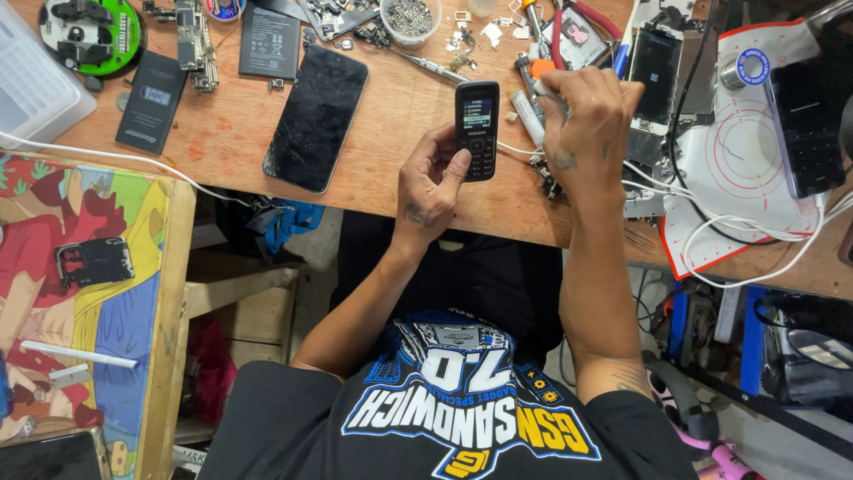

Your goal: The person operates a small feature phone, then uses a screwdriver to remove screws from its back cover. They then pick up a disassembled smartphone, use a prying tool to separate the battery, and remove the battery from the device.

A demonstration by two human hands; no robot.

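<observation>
Done: small black keypad phone (pixel 477 129) assembled, screen lit | held upright over worktop (pixel 231 133) edge; your left hand (pixel 430 182) fingers gripping it, thumb on keys | your right hand (pixel 584 124) curled shut, probably round a small tool | Left: key checks; cracked smartphone (pixel 316 117) untouched.

Bright, even light from above on wooden workbench (pixel 391 169); colours warm, saturated. Shadows soft, short, falling just under left hand (pixel 433 182) and right hand (pixel 582 124). Faint sheen on glass of cracked smartphone (pixel 316 117), no hard glare. Lit screen of small keypad phone (pixel 477 130) readable, not blown out. Space under bench dim, detail lost in dark. Wide-angle bend: bench edge curves, corners stretch. Focus sharp at centre, slightly soft toward frame edges. No motion blur.
</observation>
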